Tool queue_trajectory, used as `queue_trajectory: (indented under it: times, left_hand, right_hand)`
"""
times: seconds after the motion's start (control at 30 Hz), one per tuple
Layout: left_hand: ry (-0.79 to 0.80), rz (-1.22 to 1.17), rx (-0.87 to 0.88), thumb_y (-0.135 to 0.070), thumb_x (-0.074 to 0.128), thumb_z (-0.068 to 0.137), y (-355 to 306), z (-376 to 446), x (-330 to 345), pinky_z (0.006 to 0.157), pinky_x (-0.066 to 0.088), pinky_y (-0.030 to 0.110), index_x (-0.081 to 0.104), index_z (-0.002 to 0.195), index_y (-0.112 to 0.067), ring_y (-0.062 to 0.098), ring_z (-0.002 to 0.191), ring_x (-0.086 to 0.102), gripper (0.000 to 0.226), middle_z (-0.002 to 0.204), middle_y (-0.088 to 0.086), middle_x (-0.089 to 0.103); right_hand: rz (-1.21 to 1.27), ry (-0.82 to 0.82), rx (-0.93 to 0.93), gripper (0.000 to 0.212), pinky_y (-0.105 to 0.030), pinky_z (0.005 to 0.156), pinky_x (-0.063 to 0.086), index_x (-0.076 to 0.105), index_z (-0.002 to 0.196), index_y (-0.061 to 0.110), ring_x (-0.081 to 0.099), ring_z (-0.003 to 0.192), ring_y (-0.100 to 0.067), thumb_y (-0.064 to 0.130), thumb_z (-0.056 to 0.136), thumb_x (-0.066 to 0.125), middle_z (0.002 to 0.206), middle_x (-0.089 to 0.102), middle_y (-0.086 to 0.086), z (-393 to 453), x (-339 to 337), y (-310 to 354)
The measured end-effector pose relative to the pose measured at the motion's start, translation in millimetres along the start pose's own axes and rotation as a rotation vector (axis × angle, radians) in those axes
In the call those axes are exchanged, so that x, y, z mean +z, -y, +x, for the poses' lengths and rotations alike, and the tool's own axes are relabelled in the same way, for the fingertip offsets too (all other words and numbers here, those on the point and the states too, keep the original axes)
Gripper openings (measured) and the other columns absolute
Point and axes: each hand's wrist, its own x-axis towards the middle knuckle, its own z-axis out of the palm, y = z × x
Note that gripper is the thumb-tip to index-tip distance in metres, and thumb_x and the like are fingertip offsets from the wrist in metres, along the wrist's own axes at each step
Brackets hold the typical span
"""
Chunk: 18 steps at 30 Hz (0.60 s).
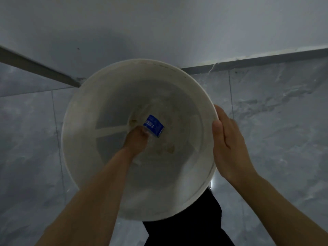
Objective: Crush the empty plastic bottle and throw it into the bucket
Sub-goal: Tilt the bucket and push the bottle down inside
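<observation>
A large white bucket (pixel 78 125) stands on the floor in a corner, seen from straight above. My left hand (pixel 136 140) reaches deep inside it, fingers closed on a clear plastic bottle with a blue label (pixel 154 127) near the stained bottom. The bottle's body is mostly hidden by my fingers and hard to make out. My right hand (pixel 229 144) rests flat against the outside of the bucket's right rim, thumb on the rim edge.
Grey marbled floor tiles (pixel 276 132) surround the bucket. A pale wall (pixel 159 27) with a dark skirting strip (pixel 257 61) rises just behind it. My dark trouser leg (pixel 191 226) shows below the bucket.
</observation>
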Motion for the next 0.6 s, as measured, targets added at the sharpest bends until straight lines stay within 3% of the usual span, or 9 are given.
queue_trajectory:
  times: [0.07,0.13,0.27,0.4,0.6]
  left_hand:
    - [-0.002,0.010,-0.007,-0.009,0.046,0.090,8,19,9,0.076,0.045,0.030,0.052,0.116,0.001,0.033,0.100,0.059,0.029,0.117,0.024,0.060]
    - [-0.015,0.013,-0.032,-0.010,0.048,0.090,13,37,18,0.079,0.041,0.027,0.052,0.119,0.001,0.033,0.108,0.057,0.031,0.123,0.023,0.058]
    - [-0.034,0.049,-0.016,-0.009,0.050,0.089,16,63,33,0.077,0.040,0.029,0.054,0.113,0.007,0.032,0.099,0.056,0.028,0.121,0.027,0.058]
    - [-0.072,0.129,0.042,-0.007,0.044,0.092,24,84,42,0.086,0.040,0.034,0.057,0.103,0.006,0.040,0.104,0.055,0.021,0.115,0.033,0.059]
    - [-0.091,0.174,0.045,-0.008,0.045,0.092,34,91,50,0.081,0.034,0.033,0.052,0.110,0.012,0.038,0.107,0.053,0.028,0.118,0.030,0.056]
  right_hand:
    - [-0.006,-0.031,-0.010,0.053,0.003,0.080,0.036,0.033,0.137,0.029,0.047,0.101,0.010,0.049,0.091,0.016,0.125,0.051,-0.001,0,3,-5]
    - [0.015,-0.068,-0.011,0.053,0.012,0.074,0.028,0.035,0.137,0.029,0.040,0.097,0.026,0.045,0.089,0.017,0.123,0.051,0.003,-1,5,-8]
    - [0.058,-0.118,-0.039,0.051,0.015,0.070,0.024,0.037,0.135,0.031,0.035,0.089,0.037,0.041,0.087,0.020,0.109,0.049,0.010,-1,8,-13]
    - [0.106,-0.169,-0.083,0.042,0.015,0.071,0.024,0.033,0.127,0.043,0.036,0.092,0.037,0.048,0.086,0.025,0.103,0.041,0.033,-2,10,-15]
    - [0.122,-0.185,-0.106,0.042,0.016,0.072,0.023,0.035,0.121,0.045,0.036,0.092,0.038,0.049,0.082,0.021,0.104,0.042,0.032,-2,10,-15]
